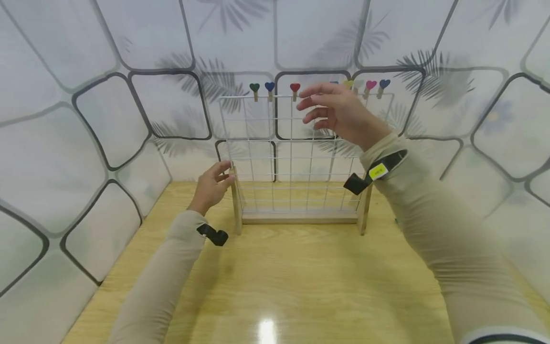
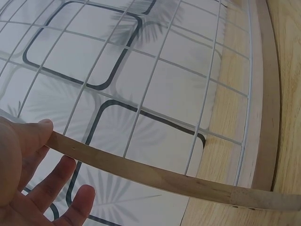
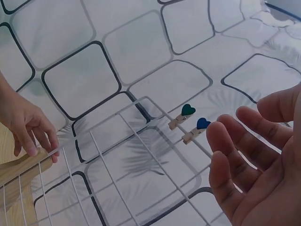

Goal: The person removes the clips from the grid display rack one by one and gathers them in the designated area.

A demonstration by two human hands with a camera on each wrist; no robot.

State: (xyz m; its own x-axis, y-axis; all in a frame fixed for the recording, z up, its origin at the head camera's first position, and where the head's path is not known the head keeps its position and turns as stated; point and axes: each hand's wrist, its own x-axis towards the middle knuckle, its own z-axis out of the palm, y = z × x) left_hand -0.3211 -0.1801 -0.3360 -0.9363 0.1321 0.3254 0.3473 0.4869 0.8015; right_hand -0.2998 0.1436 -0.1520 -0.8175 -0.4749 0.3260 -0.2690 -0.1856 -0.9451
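left hand (image 1: pixel 211 186) pinches grid rack (image 1: pixel 291 157) by its post (image 2: pixel 141 171), best held steady; right hand (image 1: pixel 337 111), relaxed, empty, should avoid knocking its heart clips (image 1: pixel 294 89)

Rack (image 1: pixel 290 157) stood on surface (image 1: pixel 279 277), wall (image 1: pixel 167 33) behind. Clips (image 1: pixel 294 88) sat in row along top edge. Left grip (image 1: pixel 213 186) was at left post (image 1: pixel 237 203); right grip (image 1: pixel 341 111) was before rack's top, clips on both sides.

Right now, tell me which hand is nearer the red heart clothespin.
Right. The right hand is just right of the red heart clothespin in the head view; the left hand is farther off, below and to its left, at the left wooden upright.
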